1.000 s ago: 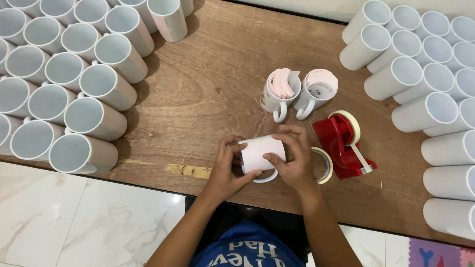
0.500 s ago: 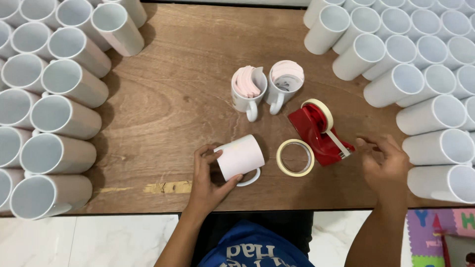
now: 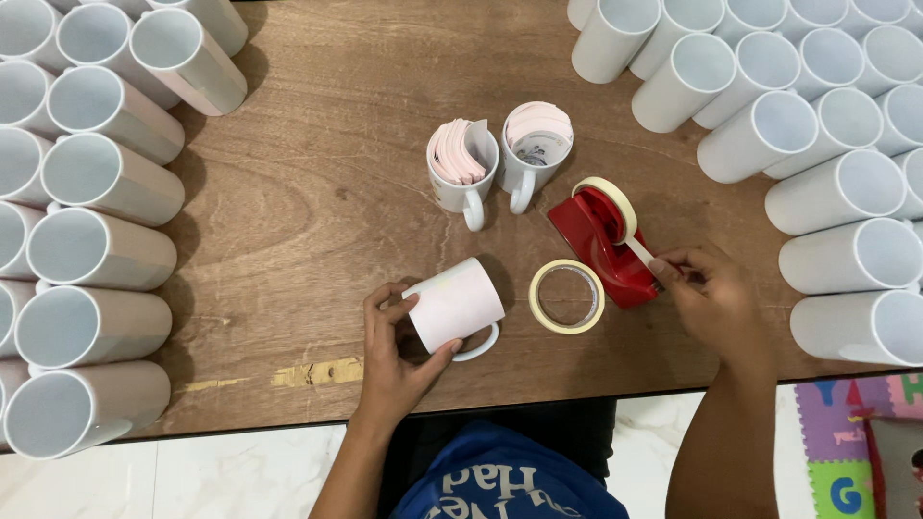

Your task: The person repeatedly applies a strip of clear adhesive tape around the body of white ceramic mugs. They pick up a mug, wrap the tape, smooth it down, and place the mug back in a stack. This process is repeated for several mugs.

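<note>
Seen from above, a wooden table (image 3: 317, 221) fills the frame. At lower centre, the left hand (image 3: 394, 351) grips a white mug (image 3: 454, 308) lying on its side, wrapped in pale paper. At right centre, the right hand (image 3: 711, 298) pinches a strip of tape pulled from a red tape dispenser (image 3: 601, 240). A loose tape roll (image 3: 567, 296) lies between mug and dispenser. Above stand two mugs (image 3: 500, 159) stuffed with pink papers. Rows of white mugs (image 3: 87, 250) lie along both edges.
</note>
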